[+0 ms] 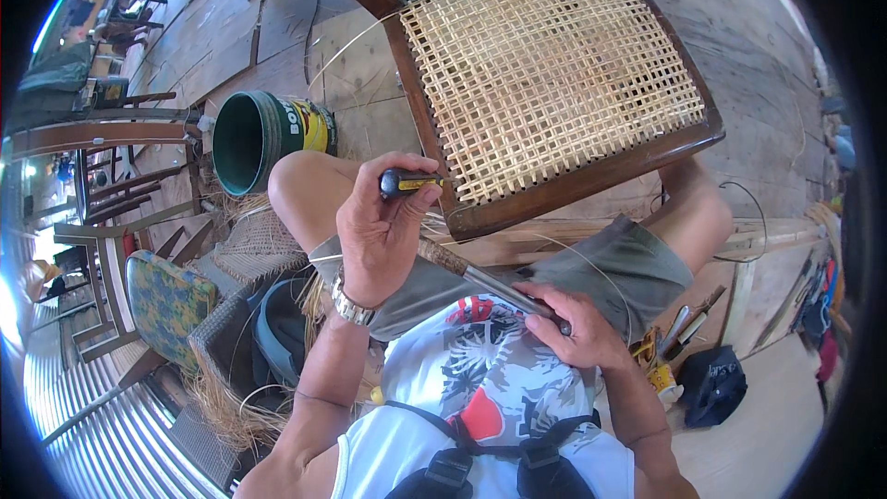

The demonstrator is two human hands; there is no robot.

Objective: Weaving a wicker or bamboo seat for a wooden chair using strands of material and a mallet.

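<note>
A wooden chair frame (591, 180) with an open-weave cane seat (554, 69) stands in front of me, between my knees. Beside its near left corner, my left hand (377, 236) is closed round a black-and-yellow tool handle (403, 182), like a screwdriver's; any blade is hidden by the fingers or too small to make out. Over my lap, my right hand (580, 325) grips the dark end of a long rod-like tool (494, 286), grey along its shaft and brown and worn toward the chair. Its exact kind cannot be made out. A loose cane strand (356, 40) curves off the seat's far left corner.
A dark green bucket (294, 125) stands left of the chair. Loose cane fibres (236, 407), a camouflage-patterned cushion (171, 307) and bare chair frames (115, 263) crowd the left. At my right lie a dark cap (713, 386) and several hand tools (688, 325) on the boards.
</note>
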